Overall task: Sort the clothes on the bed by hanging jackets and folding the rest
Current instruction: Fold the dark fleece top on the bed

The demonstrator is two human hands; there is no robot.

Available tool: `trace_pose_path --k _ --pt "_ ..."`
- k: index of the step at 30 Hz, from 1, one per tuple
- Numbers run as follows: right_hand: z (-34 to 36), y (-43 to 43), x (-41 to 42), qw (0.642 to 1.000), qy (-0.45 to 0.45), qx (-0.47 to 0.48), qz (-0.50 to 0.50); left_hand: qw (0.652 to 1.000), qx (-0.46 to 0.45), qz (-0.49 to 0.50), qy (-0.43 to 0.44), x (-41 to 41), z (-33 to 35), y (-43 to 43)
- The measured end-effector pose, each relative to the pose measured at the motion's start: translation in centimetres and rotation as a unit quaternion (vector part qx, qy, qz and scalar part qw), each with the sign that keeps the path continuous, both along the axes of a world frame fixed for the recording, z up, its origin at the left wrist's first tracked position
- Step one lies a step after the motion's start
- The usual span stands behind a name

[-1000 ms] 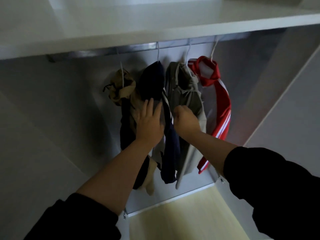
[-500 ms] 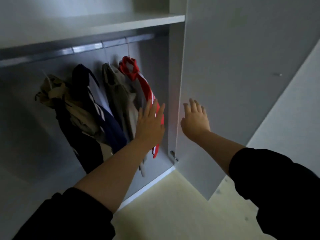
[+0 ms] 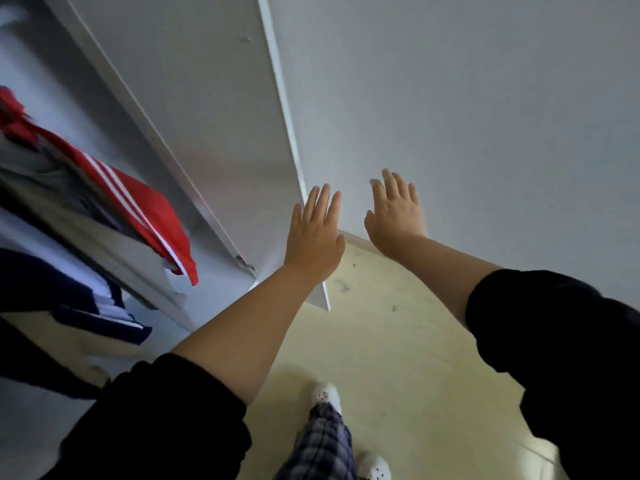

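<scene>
Red cloth with white stripes is being shown at the left edge: the red jacket (image 3: 149, 209) is being kept inside the open wardrobe (image 3: 86, 109), with a grey-beige jacket (image 3: 69, 216) just beside it and a navy jacket (image 3: 72, 292) with white bands lower down. All three are being blurred, so how they are being hung cannot be told.

Both grips are being held up, pinching nothing. The left grip (image 3: 313, 233) is being kept flat, fingers straight and close together, over the free edge of the grey wardrobe door (image 3: 214, 126), which is being held open on its hinge (image 3: 245, 264). The right grip (image 3: 394, 213) is being held with fingers straight and slightly spread, in front of the pale wall (image 3: 467, 98) past that edge. Whether either grip is being pressed on a surface cannot be told.

Black sleeves (image 3: 156, 420) are being worn pushed up the forearms. Below, a checked trouser leg (image 3: 325, 441) and white shoes (image 3: 325, 393) are being seen on the pale yellow floor (image 3: 398, 341).
</scene>
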State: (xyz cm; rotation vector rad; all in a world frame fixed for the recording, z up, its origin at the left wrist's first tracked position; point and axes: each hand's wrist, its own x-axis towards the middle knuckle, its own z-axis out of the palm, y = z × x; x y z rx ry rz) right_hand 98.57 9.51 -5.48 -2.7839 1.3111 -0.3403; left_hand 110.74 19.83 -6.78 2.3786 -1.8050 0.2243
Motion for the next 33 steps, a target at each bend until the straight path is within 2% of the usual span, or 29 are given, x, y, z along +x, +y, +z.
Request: trace_pose_path --k 10,19,25,33 --pt "-5.1 -10.3 -16.4 0.986 0.019 0.043 -0.161 0.989 0.03 -0.141 0.042 -13.9 -4.4 -15.2" --pt "-6.4 -18.1 -31.6 0.954 0.031 0.063 -0.291 0.957 0.107 -0.264 0.053 -28.2 -6.9 -27.5" --pt "-8.1 -18.8 -44.6 0.925 0.036 0.088 -0.368 0.93 0.142 -0.337 0.05 -41.5 -8.2 -31.0" --pt "-14.0 -19.6 -63.0 0.894 0.023 0.153 -0.421 0.911 0.192 -0.362 0.043 -61.5 -13.5 -32.2"
